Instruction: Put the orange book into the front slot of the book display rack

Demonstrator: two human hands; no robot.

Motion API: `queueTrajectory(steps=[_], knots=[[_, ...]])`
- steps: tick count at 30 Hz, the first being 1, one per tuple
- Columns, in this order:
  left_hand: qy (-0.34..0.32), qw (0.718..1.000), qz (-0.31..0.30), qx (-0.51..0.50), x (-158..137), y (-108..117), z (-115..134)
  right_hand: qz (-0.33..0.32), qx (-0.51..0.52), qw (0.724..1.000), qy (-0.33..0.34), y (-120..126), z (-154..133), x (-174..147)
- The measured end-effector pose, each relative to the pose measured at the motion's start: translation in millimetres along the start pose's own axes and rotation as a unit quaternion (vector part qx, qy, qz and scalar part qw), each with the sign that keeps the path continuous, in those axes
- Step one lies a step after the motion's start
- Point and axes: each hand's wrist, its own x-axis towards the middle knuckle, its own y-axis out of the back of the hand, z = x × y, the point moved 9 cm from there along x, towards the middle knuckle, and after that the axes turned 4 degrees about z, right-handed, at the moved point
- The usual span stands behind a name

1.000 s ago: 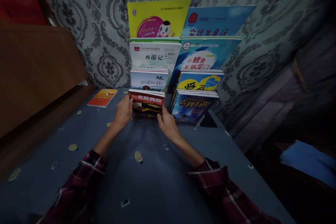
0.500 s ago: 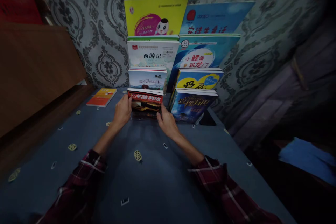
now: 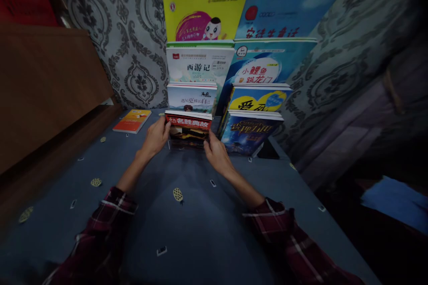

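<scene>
the left hand [image 3: 154, 137] and the right hand [image 3: 217, 155] hold the red-titled book [image 3: 189, 129] by its two sides, fingers closed on its edges. it stands upright on the blue desk [image 3: 194, 222], at the near left of the book rack, just beside the dark blue book [image 3: 249, 136].

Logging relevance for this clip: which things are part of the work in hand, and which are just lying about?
In hand:
- red-banded book, front of the left stack
- left hand on its left edge
- right hand on its right edge
- tiered book rack holding the other upright books

Lying about:
- orange book flat on the blue cloth
- wooden board at left
</scene>
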Motion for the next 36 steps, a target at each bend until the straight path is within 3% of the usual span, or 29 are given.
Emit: queueTrajectory(steps=[12, 20, 24, 27, 29, 31, 36], knots=[[-0.038, 0.996, -0.076, 0.015, 2, 6, -2, -0.013, 0.008, 1.0, 0.002, 4, -3, -1], [-0.051, 0.994, -0.096, -0.003, 0, 9, -1, -0.016, 0.031, 0.999, -0.002, 5, -3, -5], [-0.052, 0.986, -0.152, -0.039, 0, 7, -10, -0.02, 0.03, 0.999, -0.009, 2, 1, -9], [-0.024, 0.973, -0.227, -0.037, 0, 0, -44, 0.006, 0.022, 1.0, -0.017, 3, 4, -20], [0.065, 0.963, -0.258, 0.052, 0, -3, -92, 0.032, 0.014, 0.999, -0.023, 5, 3, -35], [0.149, 0.941, -0.259, 0.161, 1, -1, -141, 0.049, 0.011, 0.998, -0.026, 4, 0, -54], [0.203, 0.912, -0.257, 0.247, 5, -8, -208, -0.012, 0.024, 1.0, -0.017, -21, -8, -95]])
